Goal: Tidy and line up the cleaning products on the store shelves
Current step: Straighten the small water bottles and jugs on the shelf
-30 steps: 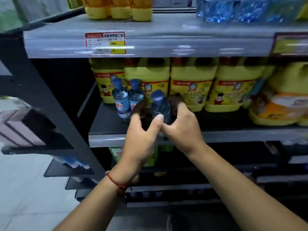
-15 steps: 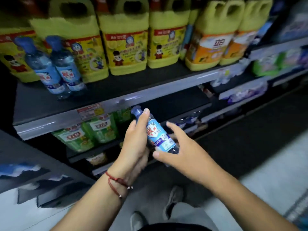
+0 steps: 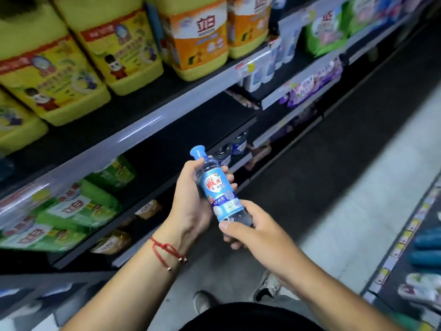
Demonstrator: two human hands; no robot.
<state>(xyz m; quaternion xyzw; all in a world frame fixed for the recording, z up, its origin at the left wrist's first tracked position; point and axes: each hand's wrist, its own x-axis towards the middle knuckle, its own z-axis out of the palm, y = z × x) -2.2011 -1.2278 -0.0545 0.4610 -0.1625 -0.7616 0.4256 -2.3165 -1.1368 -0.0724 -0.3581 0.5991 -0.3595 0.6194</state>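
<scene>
Fingers point(image 3: 228, 180) of the left hand point(image 3: 191, 201) curled round the upper half of a small clear bottle point(image 3: 220, 192) with a blue cap and a blue label, the thumb lying along its near side by the neck. The right hand point(image 3: 257, 232) gripped the bottle's base, thumb pressed across the bottom edge of the label and the other fingers wrapped underneath. Both hands held the bottle in the air in front of the shelving, tilted with the cap pointing up and away, clear of every shelf. A red string bracelet point(image 3: 168, 252) circled the left wrist.

Behind, the upper shelf point(image 3: 148, 123) carried large yellow jugs point(image 3: 112, 51) and orange-labelled jugs point(image 3: 202, 37) standing in a row. Green refill pouches point(image 3: 71, 211) lay on the shelf beneath, blurred. Farther right sat purple pouches point(image 3: 312, 84) and green bags point(image 3: 327, 34). Two shoes point(image 3: 265, 290) showed on the grey floor below.
</scene>
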